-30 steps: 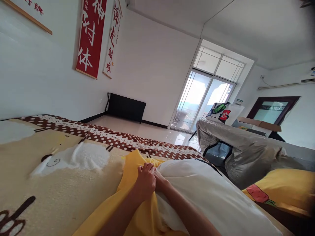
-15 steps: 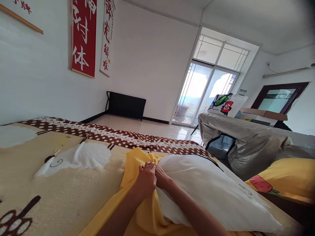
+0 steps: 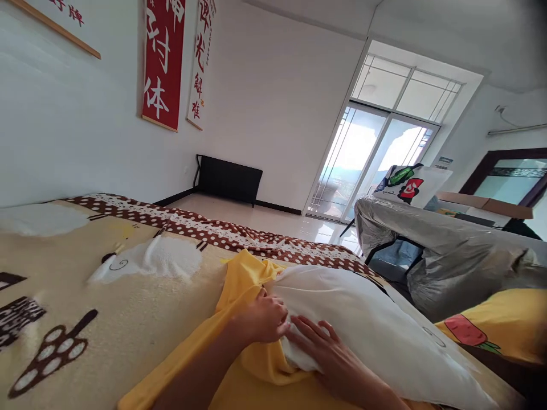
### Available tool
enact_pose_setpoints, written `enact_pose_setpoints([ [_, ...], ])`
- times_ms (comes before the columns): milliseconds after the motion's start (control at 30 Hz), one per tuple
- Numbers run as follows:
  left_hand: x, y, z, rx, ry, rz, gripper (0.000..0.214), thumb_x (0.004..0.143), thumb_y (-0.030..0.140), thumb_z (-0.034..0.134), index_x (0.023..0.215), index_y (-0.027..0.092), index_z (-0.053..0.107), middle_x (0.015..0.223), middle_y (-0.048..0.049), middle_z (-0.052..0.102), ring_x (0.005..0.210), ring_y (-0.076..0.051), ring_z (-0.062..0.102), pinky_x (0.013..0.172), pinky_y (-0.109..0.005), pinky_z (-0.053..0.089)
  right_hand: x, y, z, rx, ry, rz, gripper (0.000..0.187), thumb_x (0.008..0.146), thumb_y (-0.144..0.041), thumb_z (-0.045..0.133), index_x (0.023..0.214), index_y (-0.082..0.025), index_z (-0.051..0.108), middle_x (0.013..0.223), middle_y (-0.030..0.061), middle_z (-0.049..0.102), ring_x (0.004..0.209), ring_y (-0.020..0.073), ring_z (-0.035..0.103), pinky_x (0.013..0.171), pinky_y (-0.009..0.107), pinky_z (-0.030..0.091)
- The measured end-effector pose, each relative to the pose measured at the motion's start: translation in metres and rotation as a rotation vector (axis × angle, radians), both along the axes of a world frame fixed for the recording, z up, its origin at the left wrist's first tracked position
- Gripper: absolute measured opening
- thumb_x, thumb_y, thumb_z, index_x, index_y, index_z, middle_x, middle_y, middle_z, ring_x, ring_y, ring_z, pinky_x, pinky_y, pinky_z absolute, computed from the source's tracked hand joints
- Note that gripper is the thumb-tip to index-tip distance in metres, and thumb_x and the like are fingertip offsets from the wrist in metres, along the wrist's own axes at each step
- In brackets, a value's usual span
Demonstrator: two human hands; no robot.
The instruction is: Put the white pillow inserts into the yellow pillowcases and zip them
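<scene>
1. We have L hand (image 3: 267,319) w/ fingers curled tight, holding edge of yellow cover (image 3: 256,381).
2. R hand (image 3: 329,347) on white pillow (image 3: 367,319), fingers extended, nearly flat, just beside L hand.
3. Pillow + cover on patterned blanket (image 3: 149,307); cover bunched at pillow's L end.
4. We note yellow cushion (image 3: 508,324), carrot-like print, far R.

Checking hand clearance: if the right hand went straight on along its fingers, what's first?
Likely the left hand, curled on the smooth yellow cloth, just ahead of the right hand, which rests on the plump white pillow; depth between them is unclear.
</scene>
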State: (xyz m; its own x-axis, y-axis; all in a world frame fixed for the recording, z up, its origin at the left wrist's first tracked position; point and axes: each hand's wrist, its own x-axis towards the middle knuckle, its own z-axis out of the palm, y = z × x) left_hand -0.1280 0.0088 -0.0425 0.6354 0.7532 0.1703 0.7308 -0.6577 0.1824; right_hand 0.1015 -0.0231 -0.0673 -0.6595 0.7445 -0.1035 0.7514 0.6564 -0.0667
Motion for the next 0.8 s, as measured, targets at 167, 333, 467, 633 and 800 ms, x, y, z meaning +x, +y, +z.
enact_pose_setpoints([
  [167, 0.008, -0.005, -0.005, -0.149, 0.214, -0.034, 0.048, 0.081, 0.055, 0.052, 0.095, 0.013, 0.07, 0.098, -0.0154, 0.07, 0.095, -0.029, 0.062, 0.098, -0.048, 0.035, 0.002, 0.029, -0.006, 0.04, 0.082, 0.065, 0.078, 0.07, -0.004, 0.037, 0.14, -0.036, 0.039, 0.147, 0.0016, 0.037, 0.135, 0.0221, 0.034, 0.108, 0.045, 0.023],
  [333, 0.013, -0.015, 0.003, -0.149, 0.235, -0.069, 0.054, 0.081, 0.06, 0.047, 0.091, 0.013, 0.072, 0.089, -0.0152, 0.071, 0.09, -0.028, 0.064, 0.101, -0.048, 0.032, -0.011, 0.041, 0.004, 0.009, 0.252, 0.046, 0.07, 0.061, -0.005, 0.038, 0.124, -0.028, 0.06, 0.12, 0.0063, 0.063, 0.11, 0.0228, 0.057, 0.094, 0.037, 0.038],
  [467, 0.017, -0.023, 0.005, -0.062, 0.127, -0.25, 0.031, 0.078, 0.041, 0.053, 0.078, 0.017, 0.071, 0.079, -0.0101, 0.071, 0.078, -0.025, 0.064, 0.093, -0.049, 0.037, -0.022, 0.051, 0.012, -0.108, 0.455, -0.052, 0.051, 0.06, -0.008, 0.038, 0.092, -0.021, 0.074, 0.086, 0.006, 0.07, 0.083, 0.0202, 0.06, 0.08, 0.031, 0.043],
  [633, 0.013, -0.026, 0.011, 0.03, -0.071, -0.25, 0.024, 0.077, 0.031, 0.051, 0.087, 0.014, 0.063, 0.1, -0.0115, 0.067, 0.096, -0.022, 0.061, 0.091, -0.037, 0.039, -0.038, 0.058, 0.033, -0.323, 0.484, -0.017, 0.027, 0.075, -0.017, 0.041, 0.068, -0.015, 0.067, 0.069, 0.004, 0.064, 0.067, 0.0161, 0.055, 0.064, 0.026, 0.043],
  [800, 0.013, -0.029, 0.013, 0.105, -0.119, -0.212, 0.021, 0.086, 0.028, 0.042, 0.086, 0.014, 0.058, 0.104, -0.0085, 0.064, 0.103, -0.021, 0.057, 0.092, -0.039, 0.035, -0.046, 0.059, 0.029, -0.192, 0.231, 0.253, 0.029, 0.072, -0.019, 0.058, 0.098, -0.019, 0.069, 0.104, 0.0101, 0.066, 0.098, 0.0258, 0.056, 0.091, 0.041, 0.042],
])
